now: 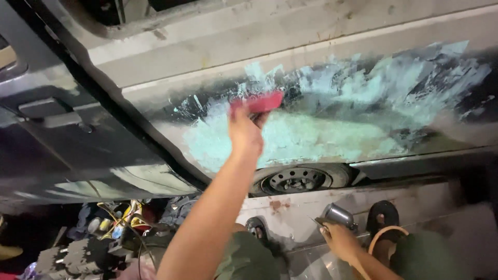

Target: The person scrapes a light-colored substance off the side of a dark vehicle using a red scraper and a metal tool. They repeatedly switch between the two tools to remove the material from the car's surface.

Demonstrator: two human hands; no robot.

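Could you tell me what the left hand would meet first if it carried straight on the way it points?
Most likely the pale green filler patch on the car panel; the left hand already holds a red spreader at or against it, though depth is unclear.

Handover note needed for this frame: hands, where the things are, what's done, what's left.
Left hand: raised, holding a red spreader against the car panel, at the upper edge of the pale green filler patch.
Right hand: low by the knee, gripping a metal spray gun, away from the panel.
Done: filler smeared across much of the dark sanded area above the wheel.
Left: coat is streaky and uneven, thin toward the right, with dark patches showing.
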